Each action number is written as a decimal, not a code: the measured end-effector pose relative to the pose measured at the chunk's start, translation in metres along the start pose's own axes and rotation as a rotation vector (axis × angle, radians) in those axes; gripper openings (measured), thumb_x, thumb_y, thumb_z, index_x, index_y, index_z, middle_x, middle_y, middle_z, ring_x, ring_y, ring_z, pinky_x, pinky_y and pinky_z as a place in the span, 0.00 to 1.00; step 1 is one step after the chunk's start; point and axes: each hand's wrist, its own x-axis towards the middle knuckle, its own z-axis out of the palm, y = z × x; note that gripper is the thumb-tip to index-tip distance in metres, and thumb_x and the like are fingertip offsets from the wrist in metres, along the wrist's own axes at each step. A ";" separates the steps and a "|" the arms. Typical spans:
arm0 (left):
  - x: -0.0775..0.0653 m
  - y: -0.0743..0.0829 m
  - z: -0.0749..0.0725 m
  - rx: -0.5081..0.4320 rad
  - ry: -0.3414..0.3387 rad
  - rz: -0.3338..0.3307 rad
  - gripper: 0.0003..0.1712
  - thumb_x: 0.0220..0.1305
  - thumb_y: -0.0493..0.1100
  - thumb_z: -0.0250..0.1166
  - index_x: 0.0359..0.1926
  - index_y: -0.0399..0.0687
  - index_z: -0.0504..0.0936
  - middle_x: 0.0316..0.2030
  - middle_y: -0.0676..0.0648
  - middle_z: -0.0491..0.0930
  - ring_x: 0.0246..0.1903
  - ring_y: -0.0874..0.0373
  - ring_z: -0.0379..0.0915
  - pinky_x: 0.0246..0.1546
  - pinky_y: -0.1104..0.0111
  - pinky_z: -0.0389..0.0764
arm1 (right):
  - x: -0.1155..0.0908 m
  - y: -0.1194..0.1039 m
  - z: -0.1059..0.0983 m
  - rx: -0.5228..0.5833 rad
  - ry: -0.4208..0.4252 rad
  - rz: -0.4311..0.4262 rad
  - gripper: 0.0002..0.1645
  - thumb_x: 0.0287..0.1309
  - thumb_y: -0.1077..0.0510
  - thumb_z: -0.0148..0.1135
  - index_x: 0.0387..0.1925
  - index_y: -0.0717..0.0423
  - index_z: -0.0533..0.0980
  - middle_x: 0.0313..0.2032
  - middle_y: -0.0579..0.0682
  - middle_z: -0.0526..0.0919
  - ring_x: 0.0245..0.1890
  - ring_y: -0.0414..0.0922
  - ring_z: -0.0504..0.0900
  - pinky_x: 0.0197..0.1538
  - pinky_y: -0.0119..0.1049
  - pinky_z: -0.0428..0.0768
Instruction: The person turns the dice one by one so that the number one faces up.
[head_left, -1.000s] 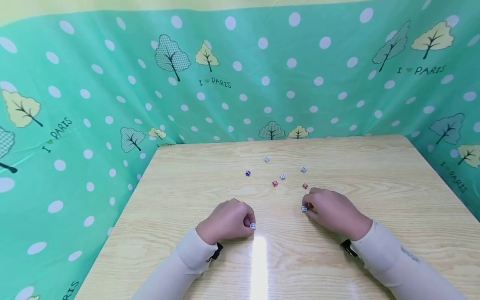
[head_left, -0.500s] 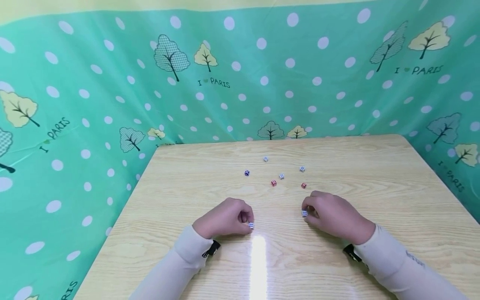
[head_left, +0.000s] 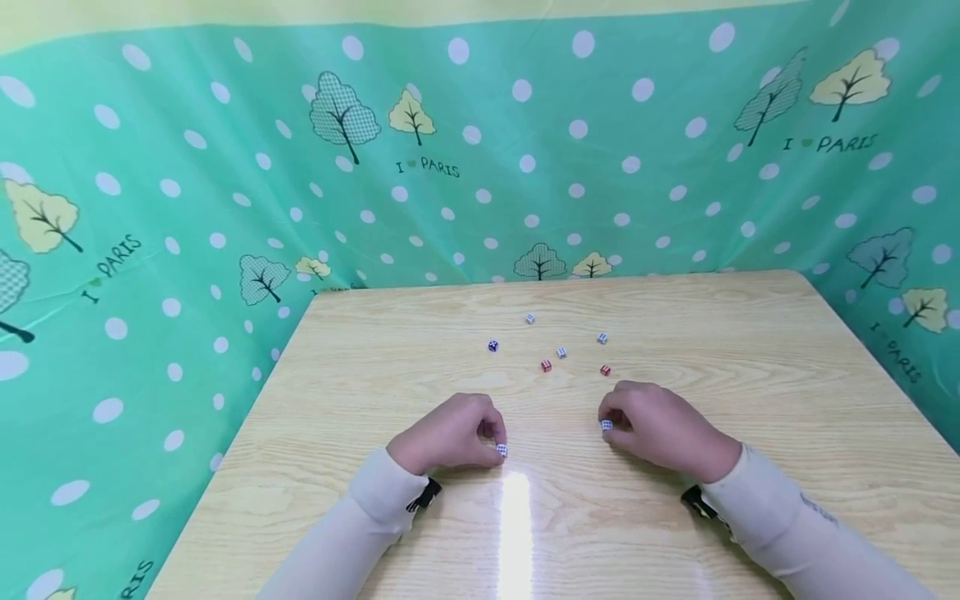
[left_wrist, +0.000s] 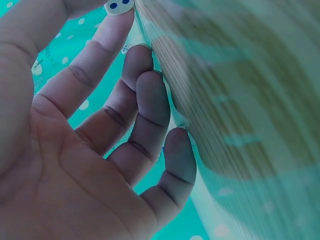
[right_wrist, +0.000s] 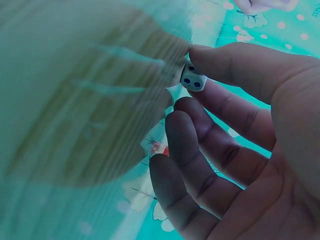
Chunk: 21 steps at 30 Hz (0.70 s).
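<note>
Between thumb and index finger, my left hand [head_left: 453, 433] pinches a white die [head_left: 502, 450] with blue pips, low at the tabletop; the left wrist view shows only part of this die [left_wrist: 119, 6] at its top edge. My right hand [head_left: 667, 425] pinches another white die [head_left: 606, 425] with blue pips, seen close up in the right wrist view, where that die [right_wrist: 193, 77] sits between thumb and index fingertip. Just beyond the right hand lies a red die [head_left: 605, 370]. Another red die [head_left: 546, 366] rests farther left.
Farther back on the wooden table [head_left: 360, 358] lie a blue die [head_left: 492, 346] and white dice, one at the rear [head_left: 529, 319], one central [head_left: 562, 352] and one to the right [head_left: 602, 338]. A green patterned cloth [head_left: 450, 208] hangs behind and beside the table.
The right hand has drawn slightly nearer the person with its die, away from the red die. The left hand stays almost in place, still pinching its die.
</note>
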 end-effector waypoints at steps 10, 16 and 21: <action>0.002 -0.002 -0.002 -0.024 -0.014 -0.023 0.06 0.52 0.38 0.74 0.26 0.55 0.86 0.29 0.56 0.82 0.35 0.58 0.75 0.38 0.70 0.77 | 0.006 0.001 -0.004 0.015 -0.018 -0.014 0.04 0.57 0.62 0.71 0.33 0.48 0.85 0.30 0.37 0.79 0.30 0.36 0.75 0.38 0.33 0.77; 0.007 -0.006 -0.002 -0.014 -0.036 -0.004 0.06 0.52 0.39 0.73 0.26 0.56 0.86 0.27 0.58 0.81 0.34 0.59 0.74 0.38 0.70 0.76 | 0.007 0.004 -0.006 0.020 -0.043 -0.004 0.02 0.59 0.61 0.69 0.34 0.51 0.85 0.31 0.38 0.80 0.31 0.37 0.75 0.38 0.34 0.77; 0.008 -0.005 -0.001 -0.006 -0.045 0.010 0.09 0.52 0.40 0.75 0.25 0.60 0.84 0.26 0.60 0.80 0.34 0.59 0.74 0.37 0.70 0.76 | 0.005 0.006 -0.004 0.021 -0.049 0.013 0.04 0.57 0.62 0.69 0.33 0.49 0.85 0.30 0.39 0.79 0.30 0.37 0.75 0.38 0.34 0.77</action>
